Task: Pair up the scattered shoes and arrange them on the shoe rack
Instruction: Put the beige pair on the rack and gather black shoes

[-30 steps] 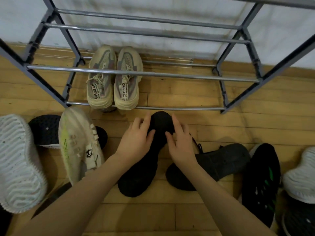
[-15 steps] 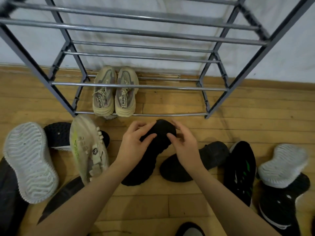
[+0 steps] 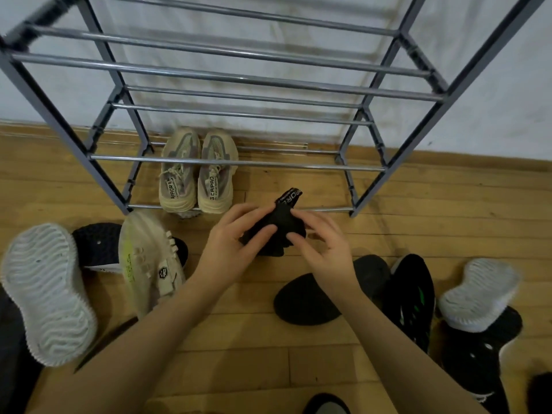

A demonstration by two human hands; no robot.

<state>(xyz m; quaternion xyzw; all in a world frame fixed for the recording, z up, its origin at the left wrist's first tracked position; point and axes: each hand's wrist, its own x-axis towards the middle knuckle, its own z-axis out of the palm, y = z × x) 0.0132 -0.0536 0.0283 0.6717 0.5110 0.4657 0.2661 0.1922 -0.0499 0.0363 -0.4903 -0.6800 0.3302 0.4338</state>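
Observation:
A black knit shoe [image 3: 276,227] is lifted off the floor just in front of the rack's lowest front bar, its lettered pull tab pointing up. My left hand [image 3: 231,245] grips its left side and my right hand [image 3: 321,245] grips its right side. A second black shoe [image 3: 307,298] lies sole-up on the floor below my right wrist. A beige pair [image 3: 197,177] stands side by side on the bottom tier of the grey metal shoe rack [image 3: 239,162].
Left of my arms lie a white-soled shoe [image 3: 44,291], a cream shoe [image 3: 148,261] on its side and a black shoe [image 3: 95,245] under it. On the right are a black shoe with green marks [image 3: 413,297] and a white-soled shoe [image 3: 478,294] atop another black one [image 3: 475,351].
The black shoe lay sole-up on the floor; both hands have raised it and turned it so its heel tab now points up. The view has pulled back from the rack.

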